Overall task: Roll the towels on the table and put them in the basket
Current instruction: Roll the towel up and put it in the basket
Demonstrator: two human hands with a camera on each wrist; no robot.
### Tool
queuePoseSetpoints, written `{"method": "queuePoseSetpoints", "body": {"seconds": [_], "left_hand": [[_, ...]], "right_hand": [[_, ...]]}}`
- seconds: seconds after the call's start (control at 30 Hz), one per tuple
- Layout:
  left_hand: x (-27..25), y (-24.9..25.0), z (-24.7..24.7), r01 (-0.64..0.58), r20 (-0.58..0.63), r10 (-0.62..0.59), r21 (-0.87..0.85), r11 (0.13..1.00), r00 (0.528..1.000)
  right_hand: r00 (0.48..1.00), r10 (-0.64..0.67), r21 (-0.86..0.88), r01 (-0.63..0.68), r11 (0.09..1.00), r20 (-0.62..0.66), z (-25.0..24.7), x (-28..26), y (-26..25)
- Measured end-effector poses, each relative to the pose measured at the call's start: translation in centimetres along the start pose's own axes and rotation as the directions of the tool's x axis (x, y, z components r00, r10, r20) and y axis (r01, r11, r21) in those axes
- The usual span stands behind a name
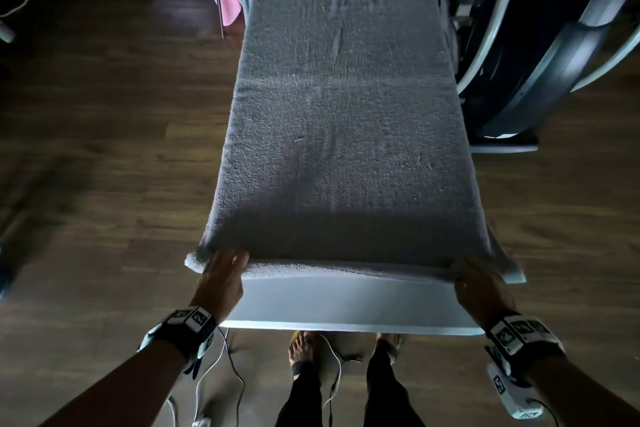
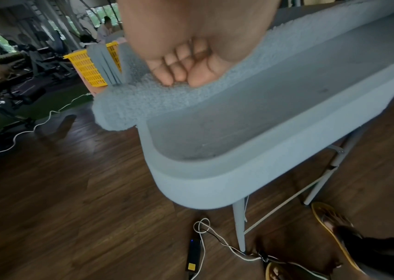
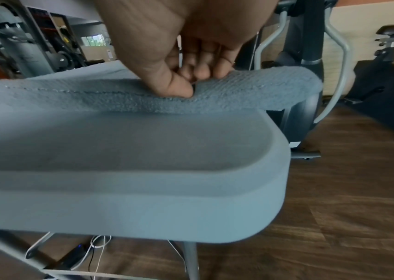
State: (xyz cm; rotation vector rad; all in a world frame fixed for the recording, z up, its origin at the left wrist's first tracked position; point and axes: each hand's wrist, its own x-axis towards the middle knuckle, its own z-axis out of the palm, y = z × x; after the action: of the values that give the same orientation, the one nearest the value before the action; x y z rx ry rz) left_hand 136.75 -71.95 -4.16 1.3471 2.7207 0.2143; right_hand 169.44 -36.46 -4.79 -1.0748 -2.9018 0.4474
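Note:
A grey towel (image 1: 343, 114) lies flat along the white folding table (image 1: 346, 302), covering nearly all of it. Its near edge (image 2: 124, 106) is turned over into a small first roll. My left hand (image 1: 221, 270) grips that rolled edge at the left corner, fingers curled onto the cloth (image 2: 174, 75). My right hand (image 1: 474, 281) pinches the same edge near the right corner, thumb and fingers on the fold (image 3: 191, 83). A yellow basket (image 2: 90, 72) stands beyond the table's far left end, with grey towels draped over it.
Exercise machines (image 1: 540, 45) stand close along the table's right side, and a stationary bike (image 3: 387, 79) further right. A pink cloth (image 1: 225, 0) hangs by the basket. Cables and a power adapter (image 2: 193, 253) lie on the wooden floor near my feet (image 1: 301, 350).

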Motion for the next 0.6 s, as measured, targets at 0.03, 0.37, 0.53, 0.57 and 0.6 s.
{"method": "queuePoseSetpoints", "body": {"seconds": [0.03, 0.37, 0.53, 0.57, 0.6], "left_hand": [[-0.2, 0.2, 0.1, -0.009, 0.032, 0.01, -0.015, 1.0, 0.999], [0.1, 0.8, -0.7, 0.041, 0.039, -0.04, -0.04, 0.998, 0.998], [-1.0, -0.9, 1.6, 0.1, -0.019, -0.102, -0.087, 0.991, 0.995], [-1.4, -1.2, 2.0, 0.101, -0.069, -0.107, -0.095, 0.99, 0.992], [-2.0, -1.3, 2.7, 0.071, -0.114, -0.081, -0.09, 0.993, 0.99]], "right_hand": [[1.0, -0.004, 0.001, 0.004, 1.0, 0.026, 0.2, 0.0, -0.1], [0.999, -0.005, -0.05, 0.003, 0.999, -0.044, -0.9, 0.8, -0.6], [0.995, 0.085, 0.02, -0.084, 0.996, -0.057, -0.6, 1.7, 0.8], [0.992, 0.093, 0.064, -0.087, 0.994, -0.085, -0.5, 1.7, 0.8], [0.99, 0.083, 0.09, -0.073, 0.993, -0.112, -0.3, 1.5, 0.6]]}}
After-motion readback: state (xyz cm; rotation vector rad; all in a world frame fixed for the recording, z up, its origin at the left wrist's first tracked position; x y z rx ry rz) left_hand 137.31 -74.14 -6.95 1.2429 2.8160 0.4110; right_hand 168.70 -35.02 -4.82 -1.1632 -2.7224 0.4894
